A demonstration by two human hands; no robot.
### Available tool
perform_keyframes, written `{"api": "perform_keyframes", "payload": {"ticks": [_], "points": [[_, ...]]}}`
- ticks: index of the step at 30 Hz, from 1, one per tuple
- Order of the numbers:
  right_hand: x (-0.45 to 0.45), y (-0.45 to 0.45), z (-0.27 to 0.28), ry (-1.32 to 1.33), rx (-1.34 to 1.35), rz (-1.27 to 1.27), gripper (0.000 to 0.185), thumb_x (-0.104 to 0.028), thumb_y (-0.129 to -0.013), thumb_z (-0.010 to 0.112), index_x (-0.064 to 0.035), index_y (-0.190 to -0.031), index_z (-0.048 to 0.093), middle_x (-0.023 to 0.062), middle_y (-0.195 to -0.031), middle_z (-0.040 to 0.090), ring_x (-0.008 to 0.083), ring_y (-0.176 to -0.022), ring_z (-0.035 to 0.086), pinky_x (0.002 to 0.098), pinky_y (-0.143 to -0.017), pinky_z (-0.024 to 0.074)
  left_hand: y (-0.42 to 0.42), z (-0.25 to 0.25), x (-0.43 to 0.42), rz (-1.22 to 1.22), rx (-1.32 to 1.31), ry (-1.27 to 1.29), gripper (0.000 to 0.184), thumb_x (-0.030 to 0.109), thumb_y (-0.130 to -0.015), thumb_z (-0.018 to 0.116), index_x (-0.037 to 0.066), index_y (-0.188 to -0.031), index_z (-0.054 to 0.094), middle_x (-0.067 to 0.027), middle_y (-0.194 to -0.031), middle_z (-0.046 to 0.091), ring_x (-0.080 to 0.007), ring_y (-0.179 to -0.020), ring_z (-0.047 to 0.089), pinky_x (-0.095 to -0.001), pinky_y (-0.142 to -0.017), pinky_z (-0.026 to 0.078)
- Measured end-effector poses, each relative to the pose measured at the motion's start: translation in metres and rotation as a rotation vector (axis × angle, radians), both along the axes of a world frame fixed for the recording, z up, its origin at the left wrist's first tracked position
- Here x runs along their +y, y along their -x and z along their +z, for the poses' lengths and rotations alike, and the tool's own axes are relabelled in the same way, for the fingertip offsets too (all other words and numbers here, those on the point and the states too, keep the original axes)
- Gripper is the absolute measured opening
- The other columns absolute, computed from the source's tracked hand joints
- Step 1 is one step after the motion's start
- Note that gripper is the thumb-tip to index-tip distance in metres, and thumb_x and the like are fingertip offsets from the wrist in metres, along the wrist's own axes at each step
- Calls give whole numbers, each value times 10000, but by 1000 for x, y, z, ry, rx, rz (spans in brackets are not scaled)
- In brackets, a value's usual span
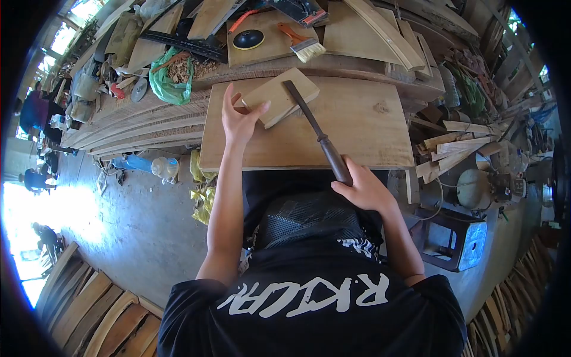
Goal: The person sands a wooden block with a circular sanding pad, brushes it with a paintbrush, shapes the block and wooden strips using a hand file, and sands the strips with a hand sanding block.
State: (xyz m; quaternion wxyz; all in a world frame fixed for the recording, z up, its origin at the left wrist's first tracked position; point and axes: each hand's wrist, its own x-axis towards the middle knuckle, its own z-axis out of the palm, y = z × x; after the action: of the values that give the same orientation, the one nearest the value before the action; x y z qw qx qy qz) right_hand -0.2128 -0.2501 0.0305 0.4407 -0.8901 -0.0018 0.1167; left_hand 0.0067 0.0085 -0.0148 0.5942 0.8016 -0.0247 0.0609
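My right hand (367,185) is wrapped round the dark handle of a long chisel (334,159). Its metal blade slants up and to the left, with the tip over a pale rectangular wooden block (270,97). Whether the tip presses on the block I cannot tell. At the block's left end is my left hand (240,123), fingers spread and the thumb by the near edge. The block lies at an angle on a wide, flat wooden board (363,128) in front of my body.
Behind the board, a bench holds a paintbrush (303,46), a black round disc (248,40), and a green plastic bag (171,77) of shavings. Wood offcuts (458,149) are piled at the right, above a dark stool (455,241). People (38,113) are at the far left.
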Motion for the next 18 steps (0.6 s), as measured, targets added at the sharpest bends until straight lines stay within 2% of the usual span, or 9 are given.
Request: {"api": "perform_keyframes", "payload": {"ticks": [3,6,7,9,12,15,18], "points": [[5,1,-1,15,3,-20,593,-293,-880,727,13,-1327,485,255,-921,663,453,-908,653,484,-814,492,6,1,1,-131,-89,125,1074,177,-691,964,85,-1584,375,-215,-1441,556,-220,-1008,706,-336,-875,565],[5,3,-7,54,-9,-35,528,-251,-851,715,12,-1258,507,243,-900,663,451,-912,645,497,-820,487,14,12,0,-136,-337,-166,1107,117,-643,958,107,-1587,379,-180,-1429,578,-270,-1114,670,-386,-944,547],[3,4,-9,70,-8,-40,497,-232,-839,710,13,-1226,520,238,-894,663,449,-913,643,502,-821,485,17,14,-1,-151,-357,-184,1096,101,-637,949,115,-1582,394,-171,-1411,594,-281,-1143,654,-399,-962,539],[2,4,-16,53,-25,-51,448,-203,-810,706,37,-1141,522,282,-856,648,488,-872,643,528,-773,486,19,19,0,-183,-401,-215,1076,70,-625,933,131,-1571,423,-154,-1374,625,-304,-1200,622,-425,-999,522],[3,6,-21,26,-83,-103,393,-174,-782,682,59,-1062,533,306,-807,631,512,-828,635,544,-743,480,17,32,6,-187,-436,-335,999,60,-637,920,126,-1534,485,-150,-1311,667,-306,-1167,633,-415,-989,524],[1,7,-24,7,-72,-173,365,-163,-762,656,73,-1016,542,309,-782,623,516,-814,629,545,-743,475,12,45,15,-292,-480,-497,907,58,-661,905,113,-1490,540,-151,-1278,680,-315,-1122,646,-410,-980,517],[-2,10,-19,21,-44,-226,370,-168,-737,645,86,-1000,583,327,-823,637,524,-851,631,545,-762,481,4,36,14,-298,-398,-378,791,61,-707,874,78,-1442,583,-152,-1215,698,-282,-1016,681,-387,-928,533]]}}
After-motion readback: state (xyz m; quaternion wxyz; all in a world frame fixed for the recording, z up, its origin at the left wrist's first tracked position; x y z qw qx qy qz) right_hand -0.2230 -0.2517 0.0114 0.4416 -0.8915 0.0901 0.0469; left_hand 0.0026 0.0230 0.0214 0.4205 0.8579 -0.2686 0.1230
